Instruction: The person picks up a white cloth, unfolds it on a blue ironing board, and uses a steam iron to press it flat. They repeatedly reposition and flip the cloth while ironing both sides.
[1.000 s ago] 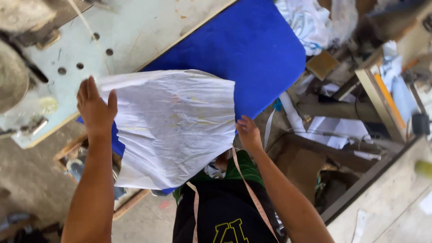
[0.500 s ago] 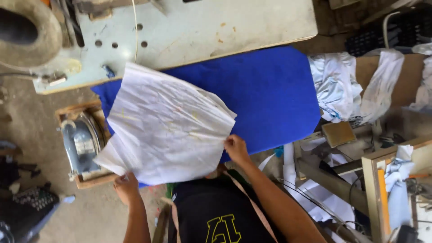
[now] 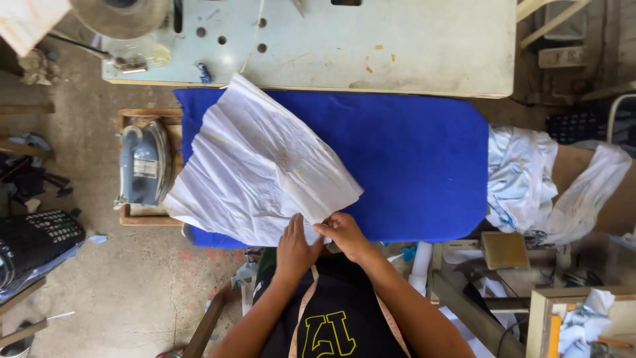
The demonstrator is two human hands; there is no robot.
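A crumpled white cloth (image 3: 255,169) lies spread over the left half of a blue padded board (image 3: 404,156). Both of my hands meet at the cloth's near corner, by the board's front edge. My left hand (image 3: 295,246) rests on the cloth's lower edge with its fingers laid flat. My right hand (image 3: 339,232) pinches the cloth's corner between thumb and fingers. The cloth's far corner reaches the pale table behind the board.
A grey iron (image 3: 144,164) sits in a wooden tray left of the board. A pale green table (image 3: 371,46) with holes stands behind. A heap of white cloths (image 3: 530,182) lies at the right. A dark calculator-like device (image 3: 33,238) lies on the floor at left.
The cloth went from being held up in the air to lying on the blue board. My left hand moved from the cloth's left side to its near corner, beside my right hand.
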